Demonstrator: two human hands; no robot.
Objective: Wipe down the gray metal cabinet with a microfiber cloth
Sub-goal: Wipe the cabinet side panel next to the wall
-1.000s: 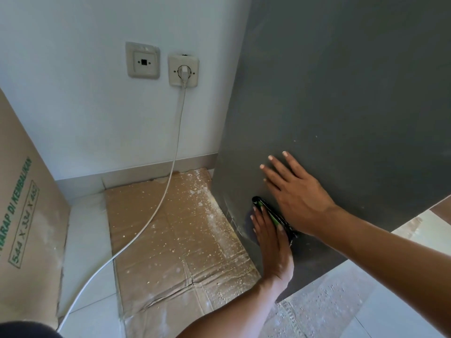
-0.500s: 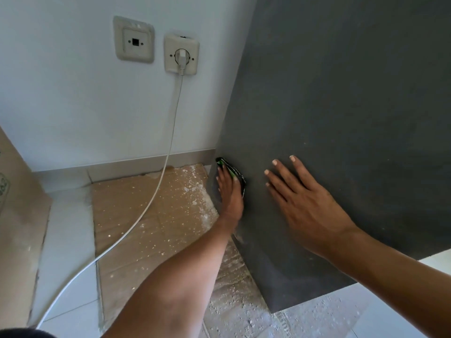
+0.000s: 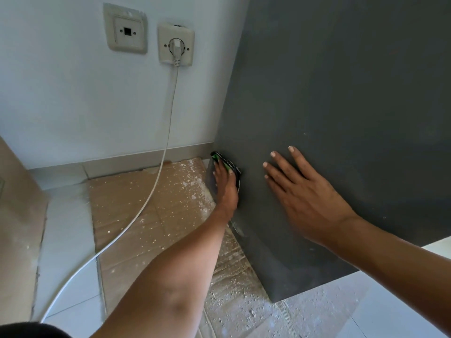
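Dusty cardboard [image 3: 151,211] on floor by wall, I see left hand [image 3: 225,189] pressing cloth [image 3: 229,167] flat against cabinet [image 3: 341,106] corner, right hand [image 3: 305,193] spread flat on its side.

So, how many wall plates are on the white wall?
2. The left plate has a small square port. The right plate, beside it, holds the white plug. The cabinet may hide others.

cloth [image 3: 227,167] on cabinet [image 3: 341,118], cardboard [image 3: 151,211] left
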